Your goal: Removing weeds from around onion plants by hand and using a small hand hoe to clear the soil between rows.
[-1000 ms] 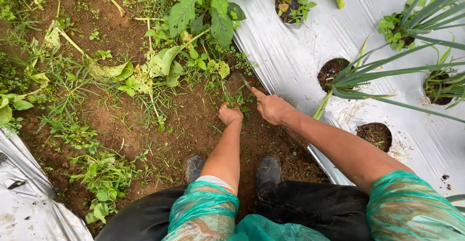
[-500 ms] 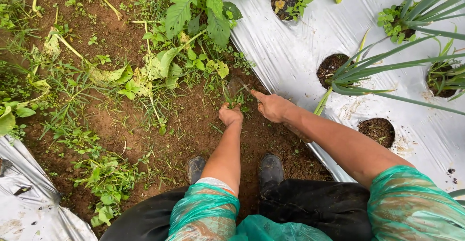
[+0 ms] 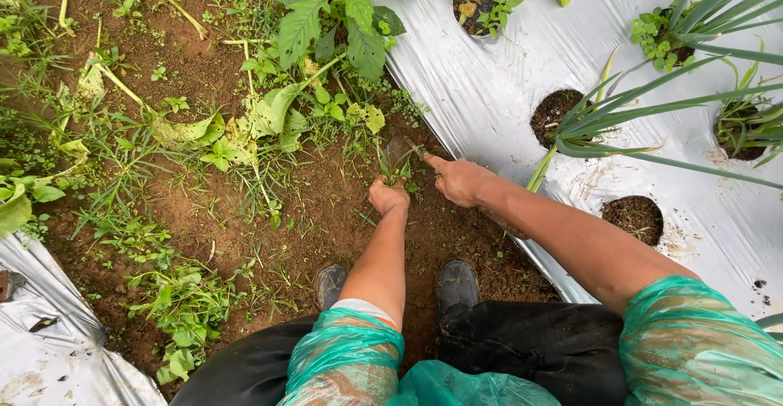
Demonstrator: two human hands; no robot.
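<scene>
My left hand is closed around a small tuft of grassy weed growing from the brown soil just ahead of my boots. My right hand is right beside it, fingers closed on the handle of a small hand tool whose dark blade rests against the soil behind the tuft, index finger stretched along it. Both forearms reach forward out of green translucent sleeves. The tool's handle is mostly hidden in my fist.
Silver plastic mulch sheet covers the bed on the right, with planting holes and long-leaved plants. A broad-leaved plant and pulled weeds lie ahead and left. More sheet is at lower left. My boots stand on bare soil.
Both hands stay at the same tuft by the sheet's edge; they have barely shifted. The view has moved only slightly.
</scene>
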